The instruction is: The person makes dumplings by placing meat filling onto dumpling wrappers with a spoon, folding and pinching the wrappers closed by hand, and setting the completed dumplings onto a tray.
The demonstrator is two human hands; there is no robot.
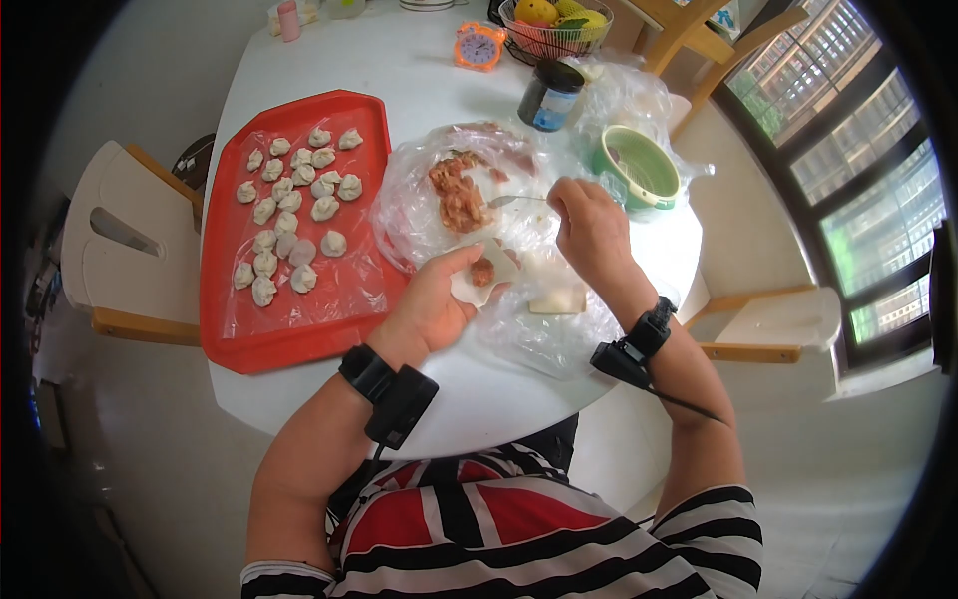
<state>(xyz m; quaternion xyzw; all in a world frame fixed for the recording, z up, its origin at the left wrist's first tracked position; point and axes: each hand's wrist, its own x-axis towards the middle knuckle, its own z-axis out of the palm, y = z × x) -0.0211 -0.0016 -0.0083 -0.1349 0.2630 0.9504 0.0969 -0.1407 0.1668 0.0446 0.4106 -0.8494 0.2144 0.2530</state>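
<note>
Left hand [434, 304] is curled, palm up, with a dumpling wrapper [462, 290] gripped between thumb and fingers, while by the right hand [589, 228], closed with the fingertips pinched together, the handle of a metal spoon [519, 198] is gripped. Both are held above a white desk [419, 75]. On its left side a red tray [284, 354] is laid, lined with clear plastic. Beside the tray, clear plastic sheeting [404, 190] is spread, and minced meat [459, 195] is heaped on it. At the far edge, fruit is held in a wire basket [599, 33]. A green bowl [659, 178] is placed beyond the right hand, with a dark-lidded jar [549, 98] and an orange alarm clock [479, 48] set farther back. A pale stack [557, 298] is seen among the plastic, near the wrapper. Folded dumplings [324, 208] are scattered over the tray. The spoon's tip is held at the meat's right edge; whether they touch cannot be told. On the wrapper a small dab of filling [482, 272] is carried.
</note>
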